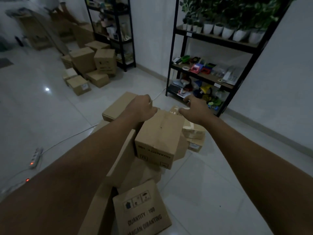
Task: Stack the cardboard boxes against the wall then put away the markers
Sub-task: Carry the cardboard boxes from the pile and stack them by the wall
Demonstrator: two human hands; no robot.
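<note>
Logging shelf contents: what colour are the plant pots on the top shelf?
White pots, seen in the head view.

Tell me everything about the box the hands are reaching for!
The box is plain brown cardboard, closed, with a seam along its top. It sits tilted on top of a pile of other boxes on the white floor. Its near side carries upside-down print reading "QUANTITY 100" and small symbols. The left hand rests curled at its far left top corner; the right hand hovers with spread fingers by its far right corner.

Head-worn view, angled forward and down — floor boxes (159,133) near
</note>
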